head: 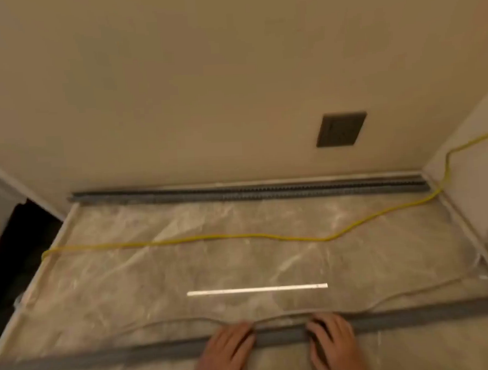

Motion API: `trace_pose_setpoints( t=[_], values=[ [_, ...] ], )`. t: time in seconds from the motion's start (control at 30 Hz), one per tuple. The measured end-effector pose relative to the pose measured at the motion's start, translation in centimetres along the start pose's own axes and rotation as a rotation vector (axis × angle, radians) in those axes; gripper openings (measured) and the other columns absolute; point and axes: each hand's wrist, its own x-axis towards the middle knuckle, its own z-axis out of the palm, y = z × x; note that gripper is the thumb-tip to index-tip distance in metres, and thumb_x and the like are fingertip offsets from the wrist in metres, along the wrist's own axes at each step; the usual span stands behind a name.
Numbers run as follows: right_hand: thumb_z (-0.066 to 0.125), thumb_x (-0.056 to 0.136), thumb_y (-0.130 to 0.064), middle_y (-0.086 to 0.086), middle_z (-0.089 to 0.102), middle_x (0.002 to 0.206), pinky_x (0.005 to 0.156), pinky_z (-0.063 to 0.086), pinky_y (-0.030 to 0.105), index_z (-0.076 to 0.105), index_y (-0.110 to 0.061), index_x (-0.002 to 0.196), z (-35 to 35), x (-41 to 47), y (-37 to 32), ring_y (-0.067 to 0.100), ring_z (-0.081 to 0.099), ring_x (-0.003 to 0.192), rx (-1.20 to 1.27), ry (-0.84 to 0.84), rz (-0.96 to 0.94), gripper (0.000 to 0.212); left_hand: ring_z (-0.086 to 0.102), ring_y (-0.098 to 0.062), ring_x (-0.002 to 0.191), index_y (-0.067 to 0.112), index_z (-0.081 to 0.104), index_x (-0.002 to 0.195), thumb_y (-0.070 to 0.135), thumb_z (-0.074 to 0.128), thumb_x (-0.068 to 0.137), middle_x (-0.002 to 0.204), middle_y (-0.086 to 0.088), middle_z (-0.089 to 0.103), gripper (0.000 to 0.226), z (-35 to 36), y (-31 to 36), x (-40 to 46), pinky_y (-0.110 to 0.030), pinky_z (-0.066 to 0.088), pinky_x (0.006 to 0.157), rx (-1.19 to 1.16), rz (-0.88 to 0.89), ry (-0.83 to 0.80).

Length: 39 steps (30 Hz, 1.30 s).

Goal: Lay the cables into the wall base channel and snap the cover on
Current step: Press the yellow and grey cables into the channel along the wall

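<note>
A long grey base channel (249, 191) runs along the foot of the wall. A yellow cable (240, 236) snakes over the floor in front of it and climbs the right side. A pale thin cable (412, 292) curves across the floor nearer to me. A long grey cover strip (282, 337) lies across the floor at the bottom of the view. My left hand (231, 346) and my right hand (330, 338) rest on the strip with fingers curled over it, a short gap between them.
Clear plastic sheeting (157, 274) covers the marble-like floor. A short white strip (256, 289) lies on it mid-floor. A dark wall socket plate (341, 129) sits above the channel. A dark gap (20, 253) opens at the left, and a white panel (475, 189) bounds the right.
</note>
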Motion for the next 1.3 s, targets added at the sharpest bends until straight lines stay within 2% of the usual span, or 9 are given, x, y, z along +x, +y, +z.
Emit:
trace_pose_setpoints(
  t=[0.03,0.13,0.23,0.53,0.8,0.97,1.07,1.17,1.3],
  values=[
    [0.027,0.094,-0.031,0.015,0.072,0.083,0.087,0.038,0.029,0.059,-0.017,0.095,-0.2,0.0,0.2,0.022,0.049,0.088,0.017,-0.007,-0.014,0.035,0.068,-0.009,0.101,0.02,0.072,0.104,0.013,0.022,0.096,0.115,0.004,0.07,0.051,0.2,1.7,-0.7,-0.019,0.02,0.113,-0.263,-0.175,0.001],
    [0.036,0.091,-0.026,0.016,0.069,0.09,0.084,0.039,0.035,0.06,-0.013,0.098,-0.8,0.1,0.1,0.023,0.049,0.093,0.011,-0.101,0.041,0.028,0.061,-0.021,0.114,0.013,0.067,0.111,0.019,0.044,0.086,0.123,-0.006,0.065,0.035,0.4,2.9,-0.9,-0.03,0.032,0.107,-0.525,-0.371,-0.074],
    [0.049,0.078,-0.021,0.015,0.067,0.095,0.086,0.039,0.036,0.07,-0.007,0.091,-1.0,-0.3,-0.3,0.023,0.049,0.095,-0.005,-0.178,0.074,0.028,0.048,-0.02,0.123,0.012,0.062,0.117,0.019,0.049,0.082,0.129,-0.007,0.061,0.039,0.8,2.3,-0.9,-0.034,0.033,0.105,-0.58,-0.36,-0.042],
    [0.049,0.088,-0.023,0.008,0.061,0.104,0.09,0.04,0.028,0.067,-0.008,0.099,-2.6,0.5,0.2,0.018,0.053,0.098,0.146,-0.297,0.105,0.026,0.051,-0.018,0.122,0.014,0.058,0.121,0.026,0.05,0.09,0.13,-0.004,0.059,0.034,-0.1,1.6,-0.6,-0.033,0.038,0.105,-0.716,-0.375,-0.02],
    [0.068,0.084,-0.014,0.006,0.06,0.1,0.078,0.051,0.031,0.066,-0.007,0.105,-3.3,5.1,1.6,0.02,0.058,0.091,0.124,-0.433,0.017,0.021,0.064,-0.024,0.097,0.008,0.065,0.107,0.021,0.061,0.089,0.106,-0.008,0.069,0.023,0.2,-3.3,1.4,-0.035,0.053,0.084,-0.643,-0.391,-0.01],
    [0.061,0.09,-0.024,0.002,0.057,0.098,0.081,0.042,0.025,0.065,-0.014,0.101,-2.1,7.7,1.5,0.017,0.053,0.091,0.157,-0.643,-0.096,0.016,0.063,-0.026,0.09,0.007,0.068,0.097,0.028,0.069,0.083,0.097,-0.009,0.068,0.026,0.3,-6.1,1.1,-0.036,0.054,0.076,-0.621,-0.346,-0.088],
    [0.053,0.094,-0.024,0.003,0.057,0.097,0.079,0.046,0.032,0.059,-0.013,0.096,-1.1,8.7,1.4,0.02,0.055,0.09,0.169,-0.715,-0.073,0.013,0.064,-0.026,0.085,0.008,0.069,0.092,0.033,0.071,0.08,0.091,-0.008,0.069,0.028,0.3,-7.0,0.7,-0.035,0.055,0.071,-0.61,-0.327,-0.137],
    [0.042,0.098,-0.027,0.006,0.061,0.094,0.074,0.047,0.039,0.05,-0.016,0.096,-0.4,10.6,1.4,0.028,0.059,0.083,0.187,-0.7,0.074,0.014,0.065,-0.027,0.086,0.008,0.068,0.1,0.035,0.061,0.085,0.092,-0.01,0.069,0.032,0.5,-7.9,0.2,-0.034,0.054,0.073,-0.541,-0.346,-0.143],
    [0.043,0.098,-0.022,0.011,0.063,0.093,0.07,0.047,0.04,0.048,-0.014,0.094,0.6,14.0,2.0,0.031,0.059,0.081,0.155,-0.607,0.098,0.01,0.063,-0.035,0.09,0.003,0.064,0.108,0.012,0.064,0.085,0.097,-0.017,0.068,0.025,1.9,-10.6,-0.1,-0.041,0.053,0.078,-0.477,-0.488,-0.12]
  ],
)
